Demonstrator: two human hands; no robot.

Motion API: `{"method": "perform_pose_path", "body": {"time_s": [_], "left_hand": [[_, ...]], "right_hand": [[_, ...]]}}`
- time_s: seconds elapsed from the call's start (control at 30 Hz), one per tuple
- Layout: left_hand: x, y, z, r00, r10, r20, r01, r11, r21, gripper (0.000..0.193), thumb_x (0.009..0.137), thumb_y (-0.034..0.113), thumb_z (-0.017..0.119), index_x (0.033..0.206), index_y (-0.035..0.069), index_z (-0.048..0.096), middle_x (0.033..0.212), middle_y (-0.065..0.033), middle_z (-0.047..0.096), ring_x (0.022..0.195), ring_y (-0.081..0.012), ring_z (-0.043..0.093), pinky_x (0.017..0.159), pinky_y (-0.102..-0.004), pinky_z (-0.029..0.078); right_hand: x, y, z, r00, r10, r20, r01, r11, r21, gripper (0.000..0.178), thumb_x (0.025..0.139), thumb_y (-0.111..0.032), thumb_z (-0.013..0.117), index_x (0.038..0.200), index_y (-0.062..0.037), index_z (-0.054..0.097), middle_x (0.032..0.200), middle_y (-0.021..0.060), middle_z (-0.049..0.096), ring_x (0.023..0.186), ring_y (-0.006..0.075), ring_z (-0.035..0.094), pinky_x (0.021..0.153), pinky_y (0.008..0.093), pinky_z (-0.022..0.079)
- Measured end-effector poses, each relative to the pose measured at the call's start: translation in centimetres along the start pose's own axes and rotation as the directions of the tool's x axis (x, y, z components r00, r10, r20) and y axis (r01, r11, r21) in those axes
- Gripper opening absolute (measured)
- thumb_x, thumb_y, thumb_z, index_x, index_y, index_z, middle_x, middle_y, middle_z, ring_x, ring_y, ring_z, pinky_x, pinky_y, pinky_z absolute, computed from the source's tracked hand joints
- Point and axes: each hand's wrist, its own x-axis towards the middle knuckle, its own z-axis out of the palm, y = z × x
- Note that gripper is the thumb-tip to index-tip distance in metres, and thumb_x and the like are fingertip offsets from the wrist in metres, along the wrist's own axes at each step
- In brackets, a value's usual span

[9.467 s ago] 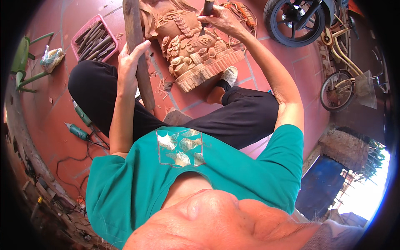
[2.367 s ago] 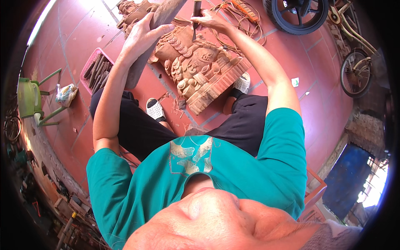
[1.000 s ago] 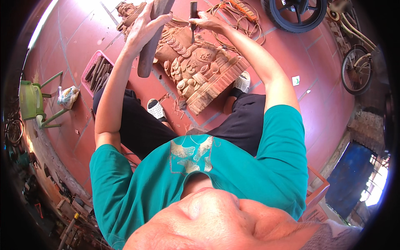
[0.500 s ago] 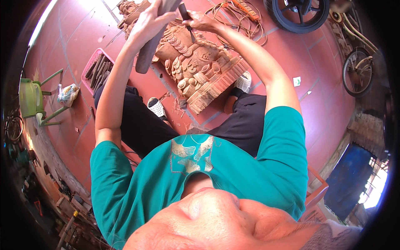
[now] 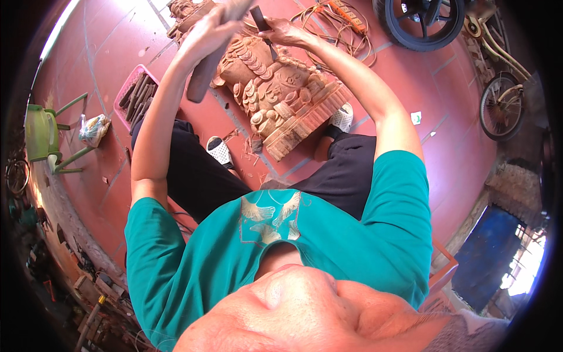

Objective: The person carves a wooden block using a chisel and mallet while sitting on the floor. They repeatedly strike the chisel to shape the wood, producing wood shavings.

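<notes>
On the floor between my feet lies a carved wooden sculpture [image 5: 284,94], covered in rounded relief shapes and ending in a stepped base. My left hand [image 5: 206,36] is closed round a long dark wooden mallet [image 5: 203,81], which slants over the carving's left side; its upper end is blurred. In my right hand [image 5: 284,31] is a dark-handled chisel [image 5: 258,19], gripped with the fingers curled round it. The chisel slopes down to the upper part of the carving, and I cannot tell whether its tip touches the wood.
A pink basket [image 5: 124,94] full of chisels [image 5: 139,97] stands left of my leg. Farther left are a green stool [image 5: 42,132] and a plastic bag [image 5: 94,129]. Coiled orange cable [image 5: 352,50] lies beyond my right hand, near a black wheel [image 5: 419,38]. Wood chips surround the carving.
My left hand and the mallet have shifted slightly left, with the mallet's upper end now blurred. The right hand and chisel have moved very little, and the carving stays in place.
</notes>
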Motion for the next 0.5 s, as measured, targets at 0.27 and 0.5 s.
{"method": "perform_pose_path", "body": {"time_s": [0.27, 0.5], "left_hand": [[-0.6, 0.5, -0.1, 0.997, -0.017, 0.073, 0.034, 0.972, -0.234, 0.056, 0.093, 0.041, 0.072, 0.135, 0.006, 0.06, 0.085, -0.0002, 0.061, 0.071, -0.0059, 0.06, 0.058, -0.0241, 0.051], [-1.0, 1.6, -0.2, 0.997, -0.063, 0.034, 0.07, 0.952, -0.299, 0.05, 0.094, 0.04, 0.072, 0.13, 0.007, 0.062, 0.08, -0.0004, 0.061, 0.061, -0.0068, 0.058, 0.054, -0.0237, 0.049]], "right_hand": [[-1.2, 0.2, -1.3, 0.976, 0.203, 0.077, -0.21, 0.971, 0.112, 0.032, 0.101, -0.031, 0.063, 0.109, 0.0, 0.061, 0.084, 0.0092, 0.07, 0.077, 0.0224, 0.071, 0.072, 0.0387, 0.055], [-2.2, 1.9, -1.9, 0.978, 0.155, -0.138, -0.155, 0.988, 0.013, 0.041, 0.096, -0.038, 0.069, 0.106, 0.0015, 0.062, 0.079, 0.0114, 0.069, 0.074, 0.02, 0.07, 0.069, 0.039, 0.055]]}}
